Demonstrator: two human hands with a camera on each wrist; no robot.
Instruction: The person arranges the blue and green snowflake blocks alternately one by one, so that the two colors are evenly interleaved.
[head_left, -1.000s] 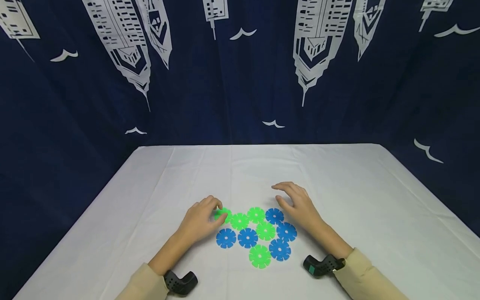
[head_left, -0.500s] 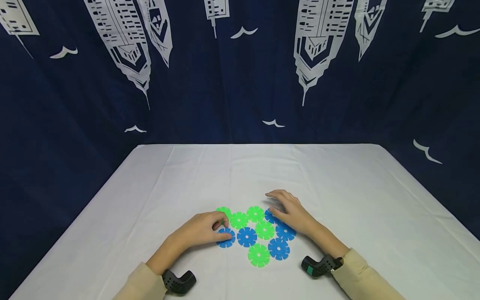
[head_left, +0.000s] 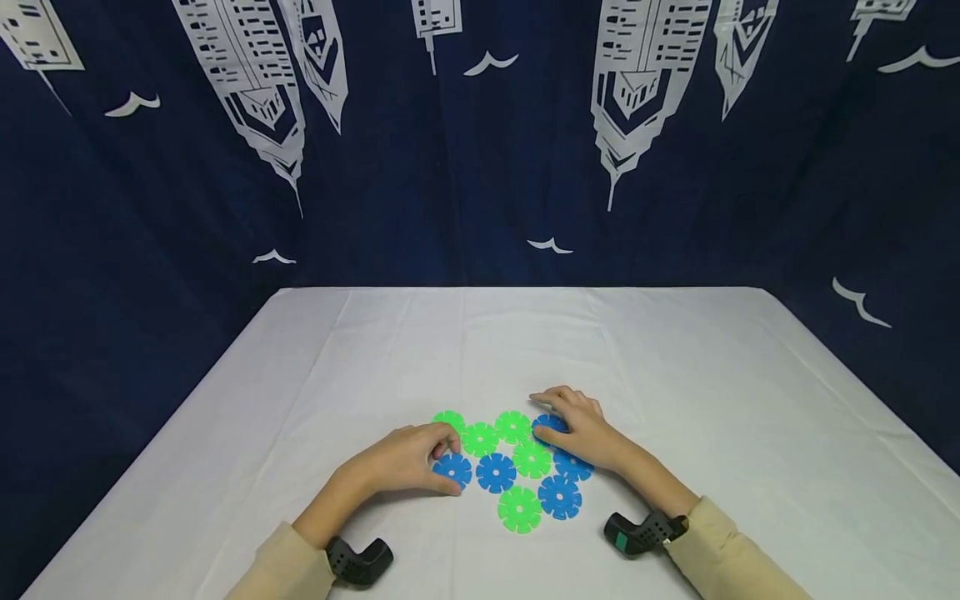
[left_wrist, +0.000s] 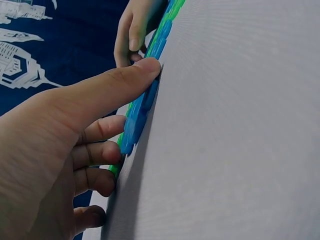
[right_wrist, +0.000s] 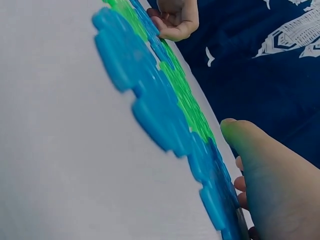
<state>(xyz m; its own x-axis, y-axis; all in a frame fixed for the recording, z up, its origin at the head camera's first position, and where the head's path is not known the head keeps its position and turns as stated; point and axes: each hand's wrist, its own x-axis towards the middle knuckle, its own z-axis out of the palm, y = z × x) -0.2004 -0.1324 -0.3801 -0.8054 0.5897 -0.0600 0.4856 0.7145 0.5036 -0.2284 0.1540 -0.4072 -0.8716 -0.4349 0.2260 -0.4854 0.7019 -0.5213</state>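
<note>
Several flat plastic flower-shaped discs, green and blue, lie on a white cloth. My left hand [head_left: 408, 458] is bent around the leftmost blue disc [head_left: 453, 472], thumb along its near edge and the other fingers curved beyond its far side. Up close in the left wrist view, the thumb overlaps the blue disc [left_wrist: 134, 131]; a firm pinch cannot be made out. At the right, my right hand [head_left: 585, 429] hovers with spread fingers over the far blue disc [head_left: 551, 422], its thumb in front of part of it. The right thumb [right_wrist: 250, 140] stands apart from the discs in the right wrist view.
Green discs [head_left: 480, 440] and further blue discs [head_left: 496, 473] fill the space between the hands. One green disc [head_left: 520, 510] lies nearest the front. A dark blue curtain [head_left: 450, 167] with white prints hangs behind the table [head_left: 360, 350].
My left hand has shifted from the far-left green disc toward the front, to the blue disc beside it. My right hand has lowered toward the far-right blue disc. The discs keep their layout.
</note>
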